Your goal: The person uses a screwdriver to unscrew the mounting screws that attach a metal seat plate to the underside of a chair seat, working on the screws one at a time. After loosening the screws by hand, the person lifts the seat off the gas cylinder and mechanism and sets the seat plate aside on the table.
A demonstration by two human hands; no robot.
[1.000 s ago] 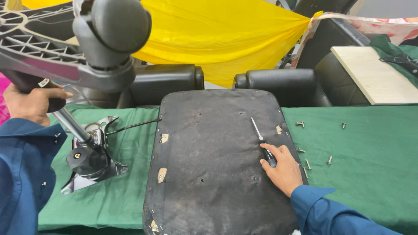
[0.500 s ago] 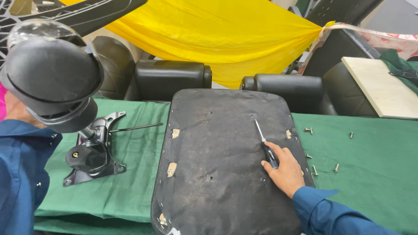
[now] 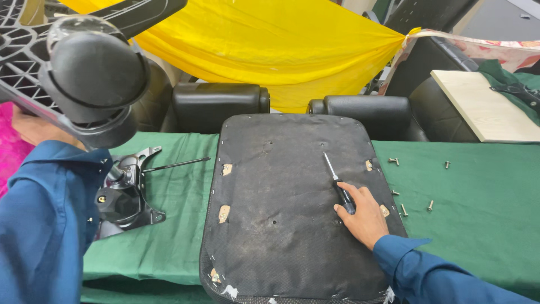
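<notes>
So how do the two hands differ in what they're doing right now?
The right hand lies low and in plain sight on the dark seat pad, fingers on a screwdriver lying flat there. The left hand is raised off the table and mostly hidden behind the black chair base it holds up, castor towards the camera. Both wear blue sleeves.

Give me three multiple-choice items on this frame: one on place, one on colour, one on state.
1. Where does the screwdriver lie?
A. on the black seat pad
B. on the wooden board
C. on the floor

2. What colour is the table cloth?
A. red
B. green
C. white

3. What is the right hand doing?
A. gripping a screw
B. raised in the air
C. resting at the screwdriver's handle

Answers: 1 A, its shaft crosses the pad. 2 B, green shows around the pad. 3 C, fingers lie on the handle.
</notes>
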